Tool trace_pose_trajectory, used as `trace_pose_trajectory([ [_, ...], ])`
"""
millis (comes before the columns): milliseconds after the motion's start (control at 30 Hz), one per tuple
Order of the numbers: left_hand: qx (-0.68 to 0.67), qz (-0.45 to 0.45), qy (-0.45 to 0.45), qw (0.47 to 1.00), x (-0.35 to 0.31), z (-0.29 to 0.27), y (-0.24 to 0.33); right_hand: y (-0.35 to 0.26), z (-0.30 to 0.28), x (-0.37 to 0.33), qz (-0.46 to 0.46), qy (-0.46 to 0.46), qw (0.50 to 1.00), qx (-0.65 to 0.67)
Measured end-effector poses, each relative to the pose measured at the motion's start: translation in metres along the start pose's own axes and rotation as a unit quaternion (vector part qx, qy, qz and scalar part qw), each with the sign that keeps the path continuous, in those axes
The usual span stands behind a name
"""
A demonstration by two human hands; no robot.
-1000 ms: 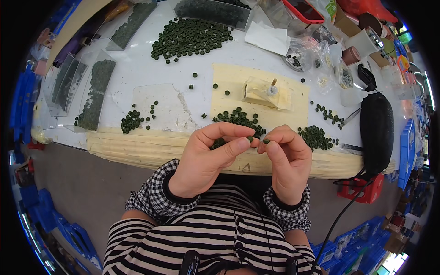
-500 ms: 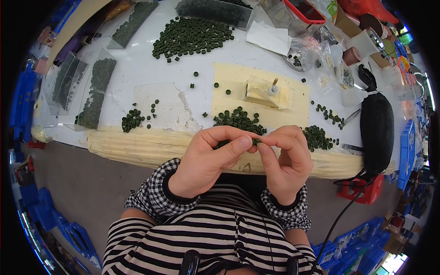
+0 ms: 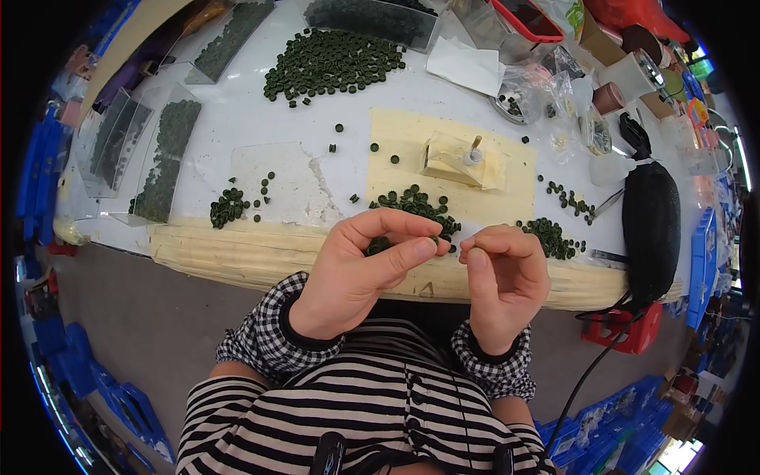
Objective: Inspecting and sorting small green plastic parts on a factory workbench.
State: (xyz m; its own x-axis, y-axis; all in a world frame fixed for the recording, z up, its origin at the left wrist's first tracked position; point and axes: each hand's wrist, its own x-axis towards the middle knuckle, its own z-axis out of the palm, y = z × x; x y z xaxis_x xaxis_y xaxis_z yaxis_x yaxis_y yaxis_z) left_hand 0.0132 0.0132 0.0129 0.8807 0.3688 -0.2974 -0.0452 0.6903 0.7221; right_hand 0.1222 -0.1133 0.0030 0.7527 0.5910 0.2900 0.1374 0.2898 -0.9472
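Note:
Between thumb and forefinger, my left hand (image 3: 360, 257) pinches a small round dark green ridged piece (image 3: 435, 239). A short gap to its right, my right hand (image 3: 507, 281) is closed in a pinch; whatever sits between its fingertips is too small to make out. Just beyond the left fingers lies a heap of the same green pieces (image 3: 412, 203), partly hidden by that hand. Another small pile (image 3: 552, 239) rests past the right hand. Farther back, a block wrapped in cream tape (image 3: 451, 165) carries a short upright peg (image 3: 474, 150).
A large green heap (image 3: 332, 63) lies at the back, with clear trays (image 3: 166, 158) of pieces at left. A small pile (image 3: 229, 207) sits left of centre. White paper (image 3: 465, 65), plastic bags and a black wrapped object (image 3: 652, 229) are at right. Padded cream edging (image 3: 237, 257) runs along the front.
My hands have drawn apart after their fingertips were together. The right has shifted slightly right and down; the left still pinches the green piece.

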Motion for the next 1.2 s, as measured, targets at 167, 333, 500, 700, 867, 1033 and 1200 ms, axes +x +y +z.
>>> trace_pose_trajectory([
  [167, 0.02, 0.005, 0.005, 1.0, 0.0, 0.002, -0.004, 0.003, -0.004, -0.001, 0.042, -0.004, 0.999, 0.013],
  [333, 0.023, 0.015, -0.001, 1.0, -0.002, 0.003, -0.006, 0.005, -0.002, 0.002, -0.021, -0.034, 0.995, -0.089],
  [500, 0.03, 0.038, 0.025, 0.999, -0.001, 0.001, -0.008, 0.002, 0.004, 0.003, -0.064, -0.036, 0.989, -0.131],
  [700, 0.071, 0.064, 0.042, 0.995, -0.001, 0.003, -0.008, 0.0, 0.004, 0.003, -0.051, -0.03, 0.989, -0.135],
  [867, 0.172, 0.142, 0.06, 0.973, 0.001, 0.005, -0.012, -0.002, 0.006, 0.001, -0.097, -0.019, 0.973, -0.21],
  [1033, 0.197, 0.15, 0.057, 0.967, 0.001, 0.003, -0.01, -0.008, 0.009, 0.0, -0.152, -0.028, 0.945, -0.289],
  [1200, 0.119, 0.12, 0.062, 0.984, 0.005, 0.003, -0.008, -0.011, 0.005, 0.0, -0.128, -0.072, 0.956, -0.254],
])
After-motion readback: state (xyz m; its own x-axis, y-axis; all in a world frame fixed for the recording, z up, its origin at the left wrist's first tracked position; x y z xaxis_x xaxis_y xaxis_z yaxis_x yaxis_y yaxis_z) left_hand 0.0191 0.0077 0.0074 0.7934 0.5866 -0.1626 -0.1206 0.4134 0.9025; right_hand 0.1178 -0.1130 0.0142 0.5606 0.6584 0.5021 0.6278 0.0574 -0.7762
